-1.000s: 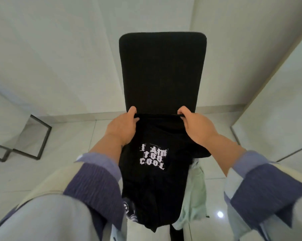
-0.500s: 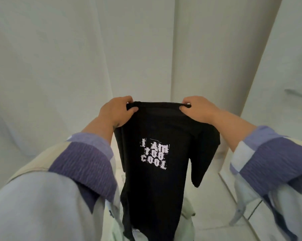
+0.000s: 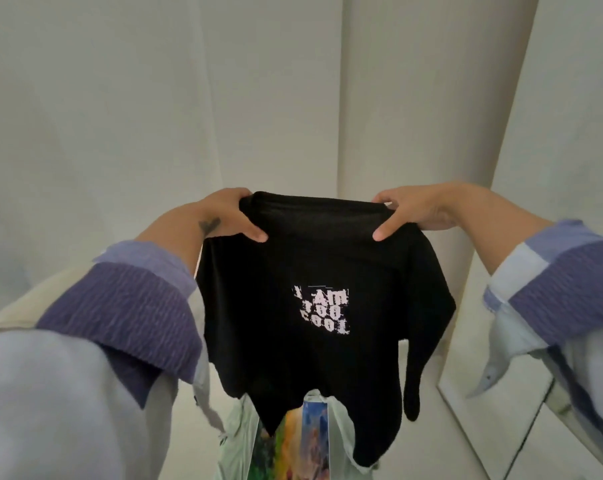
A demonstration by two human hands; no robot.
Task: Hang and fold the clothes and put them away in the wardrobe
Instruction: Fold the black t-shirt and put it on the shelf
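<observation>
A black T-shirt [image 3: 314,271] with the white print "I am too cool" hangs in front of me, held up by its top edge. My left hand [image 3: 229,216] grips the left shoulder of the shirt and my right hand [image 3: 414,211] grips the right shoulder. One sleeve dangles at the lower right. Below the shirt lies a pale green garment [image 3: 341,431] with a colourful print, partly hidden by the black cloth.
Plain white walls or wardrobe panels [image 3: 154,98] fill the background, with a vertical edge [image 3: 340,91] in the middle. A mirrored panel [image 3: 522,427] leans at the lower right and reflects my sleeve.
I have lifted the black T-shirt off the black chair and raised it. My view has swung up and right, so the chair is out of sight. Both hands kept their grip.
</observation>
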